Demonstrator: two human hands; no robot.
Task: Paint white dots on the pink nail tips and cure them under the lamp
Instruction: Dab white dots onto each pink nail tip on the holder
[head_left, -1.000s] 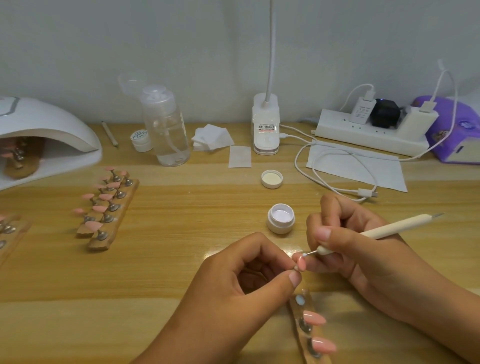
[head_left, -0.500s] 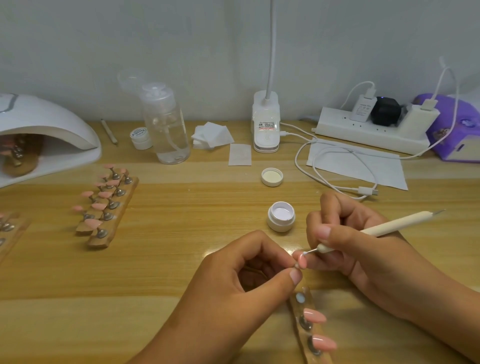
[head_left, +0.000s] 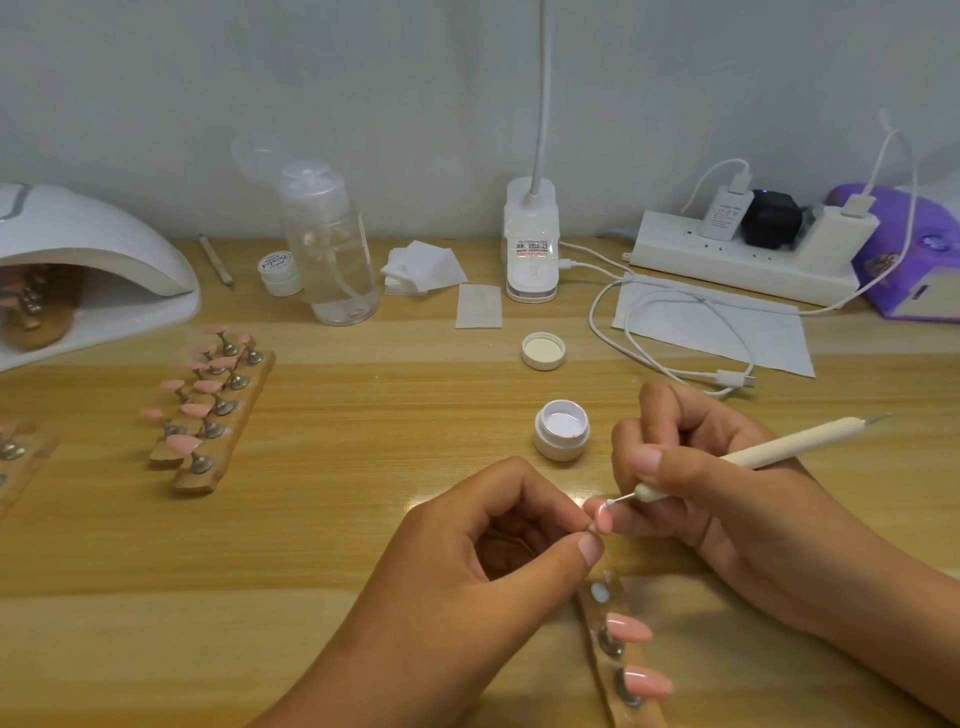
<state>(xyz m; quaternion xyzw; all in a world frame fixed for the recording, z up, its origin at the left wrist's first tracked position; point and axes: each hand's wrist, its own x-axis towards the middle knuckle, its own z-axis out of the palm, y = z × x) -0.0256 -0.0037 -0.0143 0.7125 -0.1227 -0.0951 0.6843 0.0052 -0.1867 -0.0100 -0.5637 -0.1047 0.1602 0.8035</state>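
My left hand (head_left: 498, 561) pinches a small stand with a pink nail tip (head_left: 602, 517) between thumb and fingers. My right hand (head_left: 717, 499) grips a cream dotting pen (head_left: 769, 449), and its fine white-tipped point touches that nail tip. An open white paint jar (head_left: 562, 429) sits just behind my hands, its lid (head_left: 543, 351) farther back. A wooden strip (head_left: 618, 660) below my hands carries two more pink tips. At far left the white curing lamp (head_left: 88, 260) holds another strip inside.
Two wooden strips of pink tips (head_left: 213, 410) lie at left, another (head_left: 15, 457) at the left edge. At the back stand a clear pump bottle (head_left: 330, 249), a small jar (head_left: 280, 271), wipes (head_left: 423, 267), a desk lamp base (head_left: 531, 244), a power strip (head_left: 743, 254), cable (head_left: 675, 358) and a purple device (head_left: 914, 249).
The pen point has shifted slightly on the held nail tip; both hands stay almost where they were.
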